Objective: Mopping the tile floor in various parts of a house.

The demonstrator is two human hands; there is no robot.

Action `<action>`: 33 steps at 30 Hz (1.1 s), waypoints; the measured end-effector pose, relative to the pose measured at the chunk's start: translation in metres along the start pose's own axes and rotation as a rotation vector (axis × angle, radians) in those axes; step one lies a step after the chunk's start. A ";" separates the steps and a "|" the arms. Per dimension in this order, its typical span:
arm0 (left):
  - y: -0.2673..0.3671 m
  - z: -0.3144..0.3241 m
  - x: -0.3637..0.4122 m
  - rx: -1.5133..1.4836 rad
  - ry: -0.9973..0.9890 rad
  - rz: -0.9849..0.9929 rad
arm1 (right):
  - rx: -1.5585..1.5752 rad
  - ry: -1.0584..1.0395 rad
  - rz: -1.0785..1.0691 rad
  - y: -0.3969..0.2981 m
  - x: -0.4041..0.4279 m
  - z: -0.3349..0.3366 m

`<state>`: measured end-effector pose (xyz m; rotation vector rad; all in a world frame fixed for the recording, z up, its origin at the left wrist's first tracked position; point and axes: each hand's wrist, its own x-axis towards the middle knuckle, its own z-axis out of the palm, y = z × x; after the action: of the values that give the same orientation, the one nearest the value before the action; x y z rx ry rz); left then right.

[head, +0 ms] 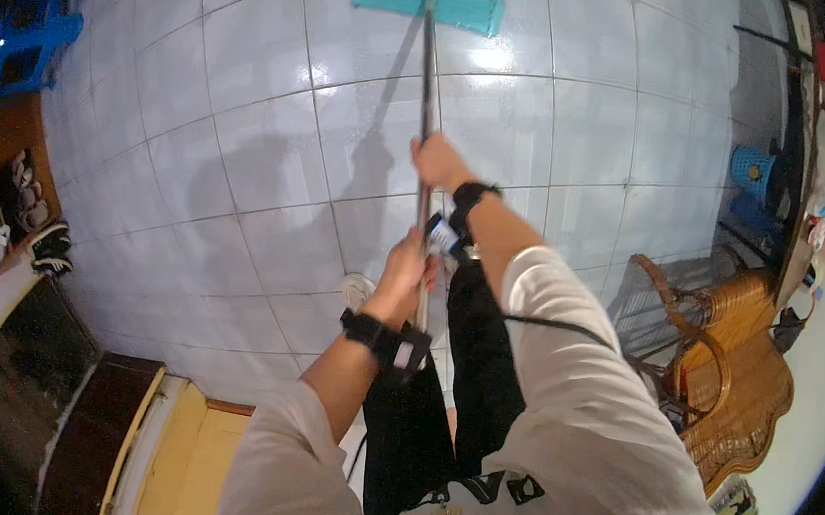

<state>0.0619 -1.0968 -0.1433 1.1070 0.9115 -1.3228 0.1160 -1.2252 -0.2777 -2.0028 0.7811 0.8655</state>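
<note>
A flat mop with a teal rectangular pad point(461, 8) rests on the white floor tiles point(485, 137) ahead of me. Its metal pole point(427, 70) runs from the pad back towards my body. My right hand point(439, 162) is wrapped around the pole at about its middle. Lower down, nearer my legs, my left hand point(404, 268) grips the same pole. Black straps with small devices circle both wrists. The pole's lower end is partly hidden behind my left hand and wrist device.
A rattan chair point(740, 367) stands at the right, with a blue basket point(752, 171) farther up. At the left are a blue plastic stool point(32, 40), a shoe rack point(10, 208) and black sneakers point(51, 248). Light glints off the tiles around the pad.
</note>
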 end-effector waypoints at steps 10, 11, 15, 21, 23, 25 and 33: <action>-0.198 -0.151 -0.155 -0.061 0.181 -0.277 | 0.023 -0.260 0.074 -0.003 -0.247 0.201; -0.214 -0.162 -0.169 -0.085 0.211 -0.336 | 0.041 -0.319 0.112 -0.002 -0.267 0.216; -0.244 -0.195 -0.205 0.153 0.199 -0.189 | 0.149 -0.243 0.081 0.020 -0.311 0.278; -0.221 -0.208 -0.160 0.439 0.091 -0.059 | 0.285 0.007 0.083 0.014 -0.281 0.246; -0.175 -0.176 -0.132 0.276 -0.104 0.004 | 0.239 0.023 0.171 0.030 -0.229 0.213; -0.165 -0.159 -0.102 0.083 -0.058 -0.105 | 0.190 -0.063 0.191 0.026 -0.188 0.181; -0.223 -0.188 -0.146 0.094 -0.042 -0.210 | 0.108 -0.115 0.182 0.048 -0.254 0.247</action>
<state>-0.1527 -0.8609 -0.0729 1.0723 0.9626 -1.5693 -0.1396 -0.9855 -0.2071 -1.7913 0.9344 1.0120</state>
